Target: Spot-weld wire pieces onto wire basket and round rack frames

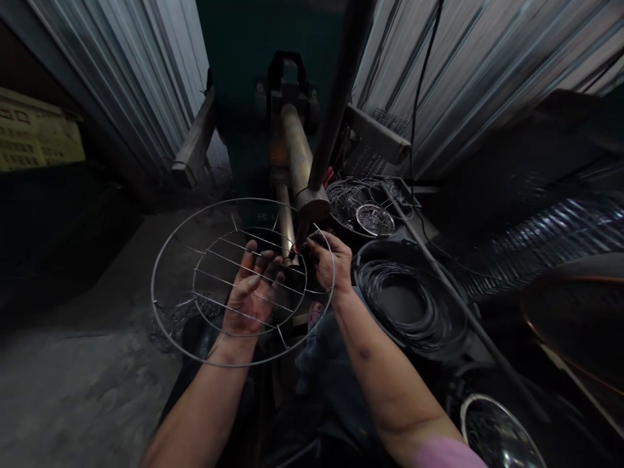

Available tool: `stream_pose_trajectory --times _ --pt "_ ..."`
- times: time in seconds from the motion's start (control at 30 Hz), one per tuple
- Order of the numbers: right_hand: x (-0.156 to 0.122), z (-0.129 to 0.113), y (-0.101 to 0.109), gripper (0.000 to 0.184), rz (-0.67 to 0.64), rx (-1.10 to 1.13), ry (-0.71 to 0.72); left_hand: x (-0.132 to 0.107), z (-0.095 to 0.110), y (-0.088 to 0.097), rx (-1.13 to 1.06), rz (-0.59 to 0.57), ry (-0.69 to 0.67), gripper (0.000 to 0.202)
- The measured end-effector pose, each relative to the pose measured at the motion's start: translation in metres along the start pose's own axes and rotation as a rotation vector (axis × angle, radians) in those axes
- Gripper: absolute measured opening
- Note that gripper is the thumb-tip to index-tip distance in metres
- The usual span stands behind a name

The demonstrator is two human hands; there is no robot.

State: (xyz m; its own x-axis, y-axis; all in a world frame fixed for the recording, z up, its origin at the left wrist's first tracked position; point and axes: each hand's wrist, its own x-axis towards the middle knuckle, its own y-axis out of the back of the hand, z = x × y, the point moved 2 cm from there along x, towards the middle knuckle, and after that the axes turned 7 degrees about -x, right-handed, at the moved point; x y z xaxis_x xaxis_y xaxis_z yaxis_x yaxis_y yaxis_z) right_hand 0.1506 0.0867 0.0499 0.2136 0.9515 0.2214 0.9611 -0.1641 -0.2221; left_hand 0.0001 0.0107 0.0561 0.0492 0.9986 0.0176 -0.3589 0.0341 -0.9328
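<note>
A round wire rack (pixel 155 304), with an outer ring, an inner ring and parallel cross wires, lies tilted between my hands. My left hand (pixel 248 302) is palm up beneath it, fingers curled at the cross wires and bearing the rack. My right hand (pixel 329 260) is pinched closed at the far right of the rack, close to the spot welder's tips; what lies between its fingertips is too small to make out. The welder's upper brass-coloured arm (pixel 298 146) and thinner lower arm (pixel 286 218) meet at the rack's wires, where a small orange glow shows.
At right stand a tub with coiled wire rings (pixel 400 305) and a basin of loose wire parts (pixel 353 201). A long bar (pixel 453 292) slants past them. Lower right is a shiny round metal piece (pixel 502 432). A yellow crate (pixel 39 133) sits far left.
</note>
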Motion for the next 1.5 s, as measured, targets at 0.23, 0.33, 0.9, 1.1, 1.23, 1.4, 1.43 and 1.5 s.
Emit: stream_pose_trajectory --times 0.23,0.33,0.9,1.1,1.23,1.4,1.43,1.5 --pt "-0.027 -0.013 0.017 0.027 0.046 0.001 -0.091 -0.018 0.003 0.003 0.030 -0.002 0.137 0.049" --pt "-0.056 -0.021 0.029 0.029 0.064 -0.006 -0.180 -0.033 0.007 0.005 0.024 0.002 0.240 0.048" --pt "-0.092 -0.048 0.019 0.037 0.207 -0.059 -0.279 -0.097 0.053 0.057 0.569 0.485 0.057 0.043" --pt "-0.085 -0.050 0.031 0.037 0.151 -0.152 -0.268 -0.179 0.099 0.019 1.698 0.270 -1.034 0.070" --pt "-0.084 -0.055 0.028 0.037 0.116 -0.127 -0.264 -0.182 0.096 -0.040 2.018 -0.345 -1.329 0.058" --pt "-0.079 -0.056 0.024 0.039 0.062 -0.106 -0.279 -0.154 0.099 -0.061 2.077 -0.506 -1.435 0.022" --pt "-0.078 -0.056 0.024 0.038 0.039 -0.121 -0.284 -0.149 0.101 -0.062 2.095 -0.513 -1.433 0.013" --pt "-0.075 -0.055 0.025 0.038 -0.045 -0.169 -0.313 -0.142 0.106 -0.063 2.158 -0.525 -1.370 0.007"
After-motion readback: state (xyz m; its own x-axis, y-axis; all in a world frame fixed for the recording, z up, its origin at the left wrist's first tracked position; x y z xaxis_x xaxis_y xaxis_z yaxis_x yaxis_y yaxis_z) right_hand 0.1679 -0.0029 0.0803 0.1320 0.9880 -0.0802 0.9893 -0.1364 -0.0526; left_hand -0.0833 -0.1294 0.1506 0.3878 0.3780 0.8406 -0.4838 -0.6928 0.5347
